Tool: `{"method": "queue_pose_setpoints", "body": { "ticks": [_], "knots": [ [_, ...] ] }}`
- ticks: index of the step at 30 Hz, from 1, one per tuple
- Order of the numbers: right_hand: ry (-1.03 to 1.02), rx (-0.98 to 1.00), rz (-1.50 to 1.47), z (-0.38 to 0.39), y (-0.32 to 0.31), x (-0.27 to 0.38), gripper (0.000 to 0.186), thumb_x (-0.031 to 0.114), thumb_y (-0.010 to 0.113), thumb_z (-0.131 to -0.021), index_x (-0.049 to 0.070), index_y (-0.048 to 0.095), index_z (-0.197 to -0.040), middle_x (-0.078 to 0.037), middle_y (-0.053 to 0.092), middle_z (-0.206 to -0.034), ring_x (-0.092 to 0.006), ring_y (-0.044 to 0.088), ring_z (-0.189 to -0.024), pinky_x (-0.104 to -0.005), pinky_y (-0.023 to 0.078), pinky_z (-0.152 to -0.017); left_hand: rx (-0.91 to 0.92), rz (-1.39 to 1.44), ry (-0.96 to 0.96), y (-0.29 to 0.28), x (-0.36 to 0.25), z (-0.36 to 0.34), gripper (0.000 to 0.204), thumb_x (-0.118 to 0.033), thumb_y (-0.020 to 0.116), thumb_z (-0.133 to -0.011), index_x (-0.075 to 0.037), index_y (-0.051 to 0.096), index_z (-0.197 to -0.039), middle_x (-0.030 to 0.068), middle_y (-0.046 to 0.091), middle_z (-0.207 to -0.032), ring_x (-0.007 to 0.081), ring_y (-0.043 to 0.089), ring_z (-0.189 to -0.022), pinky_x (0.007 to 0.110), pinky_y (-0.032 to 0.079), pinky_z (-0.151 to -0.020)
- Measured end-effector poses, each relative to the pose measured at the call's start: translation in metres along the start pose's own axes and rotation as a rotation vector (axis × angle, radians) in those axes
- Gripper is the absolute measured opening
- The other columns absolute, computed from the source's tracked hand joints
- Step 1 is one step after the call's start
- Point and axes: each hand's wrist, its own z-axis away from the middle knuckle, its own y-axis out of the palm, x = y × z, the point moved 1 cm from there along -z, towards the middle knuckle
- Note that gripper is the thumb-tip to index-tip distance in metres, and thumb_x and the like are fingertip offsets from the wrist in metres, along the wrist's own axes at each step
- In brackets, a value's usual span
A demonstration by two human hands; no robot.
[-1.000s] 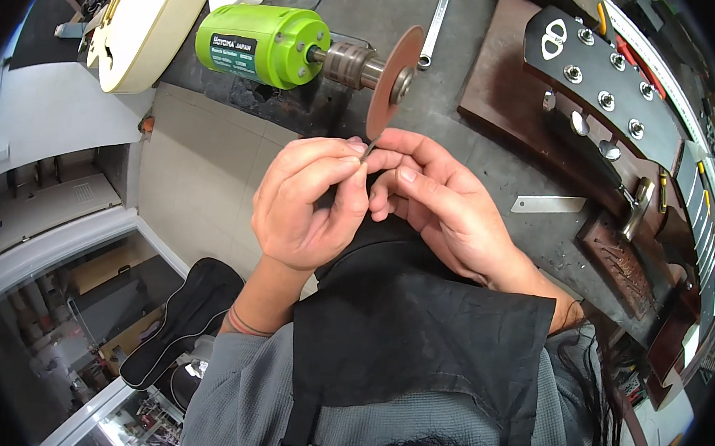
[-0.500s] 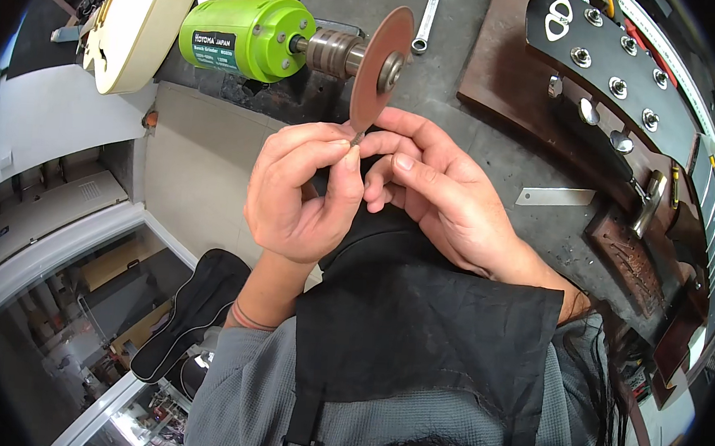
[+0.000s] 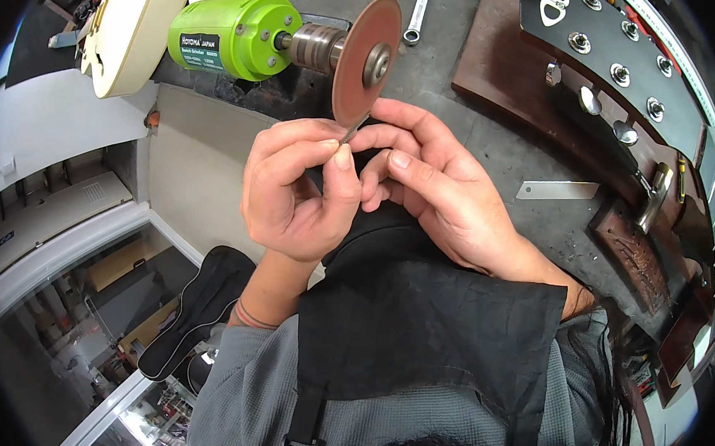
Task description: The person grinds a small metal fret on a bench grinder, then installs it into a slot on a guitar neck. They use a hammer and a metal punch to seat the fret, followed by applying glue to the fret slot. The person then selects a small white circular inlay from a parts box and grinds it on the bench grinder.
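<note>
A thin, short dark metal strip (image 3: pixel 348 137) is pinched between the thumb and forefinger of my left hand (image 3: pixel 298 186). Its upper end meets the lower edge of a reddish-brown abrasive disc (image 3: pixel 360 70). My right hand (image 3: pixel 443 187) is curled in from the other side, its forefinger and middle fingertips against the strip's far end beside the disc. That contact is partly hidden. The disc sits on the shaft of a bright green bench grinder (image 3: pixel 238 36), just beyond my hands.
A dark guitar headstock with metal tuners (image 3: pixel 621 74) lies at right over a brown wooden board (image 3: pixel 489 66). Nearby are a flat blade (image 3: pixel 557 190), a wooden block with small holes (image 3: pixel 633 251) and a wrench (image 3: pixel 418 12). A cream guitar body (image 3: pixel 130 33) stands at upper left.
The grinder and disc appear slightly farther left in view, as the view has shifted a little. Both hands keep nearly the same hold, and more of the strip shows beneath the disc.
</note>
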Motion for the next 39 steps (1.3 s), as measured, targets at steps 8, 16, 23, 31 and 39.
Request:
{"method": "queue_pose_setpoints", "body": {
  "ticks": [8, 16, 23, 31, 39],
  "knots": [
    [0.006, -0.007, -0.011, 0.001, 0.000, 0.000, 0.050, 0.013, 0.055, -0.115, 0.000, 0.039, -0.161, -0.013, 0.061, -0.142, -0.0175, 0.068, -0.109, -0.0327, 0.057, -0.096, 0.015, -0.012, 0.021, 0.000, 0.003, 0.001, 0.025, 0.013, 0.075, -0.088, 0.003, 0.066, -0.110, 0.0188, 0.072, -0.105, 0.0262, 0.073, -0.089, 0.034, 0.058, -0.072],
    [0.062, -0.100, 0.025, -0.001, 0.005, -0.003, 0.032, 0.022, 0.055, -0.117, -0.002, 0.052, -0.139, -0.009, 0.068, -0.118, -0.0148, 0.068, -0.093, -0.0327, 0.059, -0.085, 0.053, 0.158, -0.007, 0.001, -0.006, 0.002, 0.022, 0.016, 0.066, -0.093, 0.005, 0.060, -0.111, 0.0195, 0.066, -0.109, 0.0268, 0.073, -0.093, 0.038, 0.066, -0.085],
    [0.095, -0.106, -0.036, 0.000, 0.007, 0.001, 0.022, 0.025, 0.056, -0.117, 0.003, 0.057, -0.122, -0.005, 0.067, -0.104, -0.0139, 0.068, -0.087, -0.0316, 0.057, -0.080, 0.117, 0.037, -0.094, -0.014, -0.025, 0.001, 0.019, 0.014, 0.068, -0.088, 0.004, 0.064, -0.103, 0.0207, 0.071, -0.099, 0.0282, 0.073, -0.087, 0.038, 0.063, -0.079],
    [0.161, -0.075, -0.022, -0.002, 0.005, 0.008, 0.022, 0.025, 0.056, -0.117, 0.004, 0.058, -0.117, -0.003, 0.066, -0.101, -0.0131, 0.067, -0.084, -0.0310, 0.057, -0.079, 0.286, -0.189, -0.128, -0.024, -0.036, -0.021, 0.014, 0.012, 0.074, -0.083, 0.003, 0.067, -0.091, 0.0135, 0.070, -0.084, 0.0264, 0.068, -0.073, 0.035, 0.055, -0.066],
    [0.170, -0.119, -0.008, -0.002, 0.010, 0.012, 0.031, 0.026, 0.056, -0.117, -0.001, 0.057, -0.133, -0.008, 0.070, -0.112, -0.0132, 0.068, -0.087, -0.0309, 0.059, -0.082, 0.326, -0.269, -0.197, -0.023, -0.045, -0.029, 0.016, 0.013, 0.074, -0.083, 0.001, 0.064, -0.088, 0.0125, 0.067, -0.080, 0.0268, 0.067, -0.069, 0.035, 0.053, -0.063]
  ]
}}
